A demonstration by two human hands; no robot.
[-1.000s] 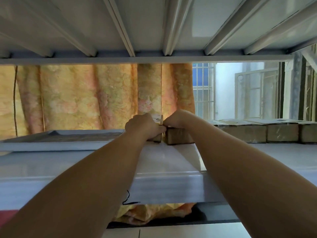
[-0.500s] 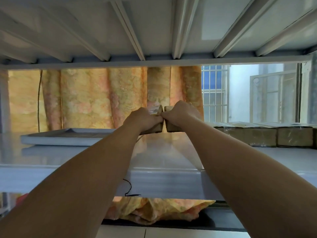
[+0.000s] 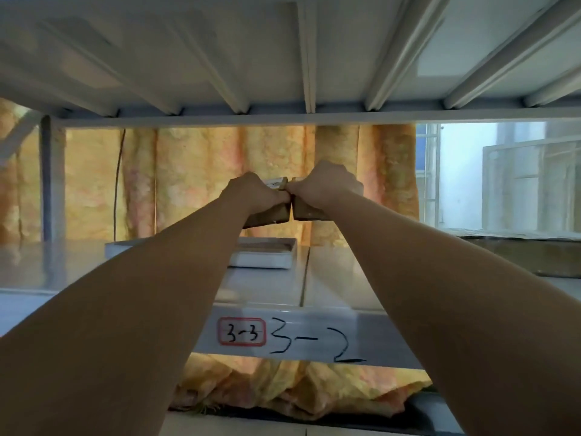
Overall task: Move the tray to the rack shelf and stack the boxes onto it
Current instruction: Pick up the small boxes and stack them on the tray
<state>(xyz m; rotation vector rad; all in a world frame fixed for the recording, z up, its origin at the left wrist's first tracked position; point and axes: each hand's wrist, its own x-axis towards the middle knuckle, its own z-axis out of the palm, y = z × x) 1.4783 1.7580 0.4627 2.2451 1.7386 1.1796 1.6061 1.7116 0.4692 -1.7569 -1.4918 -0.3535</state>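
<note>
Just the one head view to go on. Two hands, two boxes, one each. The left hand [image 3: 254, 193] is curled tight around the left box [image 3: 272, 215]. The right hand [image 3: 325, 187] is wrapped the same way around the right box [image 3: 306, 212]. Both boxes are small, brown and cardboard-looking, and they're held up in the air side by side with their inner edges almost touching. The hands meet in the middle at the thumbs.

Below them in the picture there's one white tray [image 3: 264, 258] lying flat on the shelf [image 3: 267, 292], with its left part hidden behind the left forearm. The held boxes are clear of the tray and not resting on it.

Over on the right end of the same shelf there's a row of brown boxes [image 3: 515, 253]. It's too blurry to count, so I can't tell how many.

The front edge of the shelf has two markings: one red-bordered sticker [image 3: 242, 332] reading "3-3", and one handwritten "3-2" [image 3: 314, 341] right beside it.

There's one upper shelf [image 3: 283, 58] overhead, seen from below. Behind the rack hang a yellow-orange curtain [image 3: 204, 184] and one dark cable [image 3: 118, 184], and there's a window [image 3: 503, 184] at the right.
</note>
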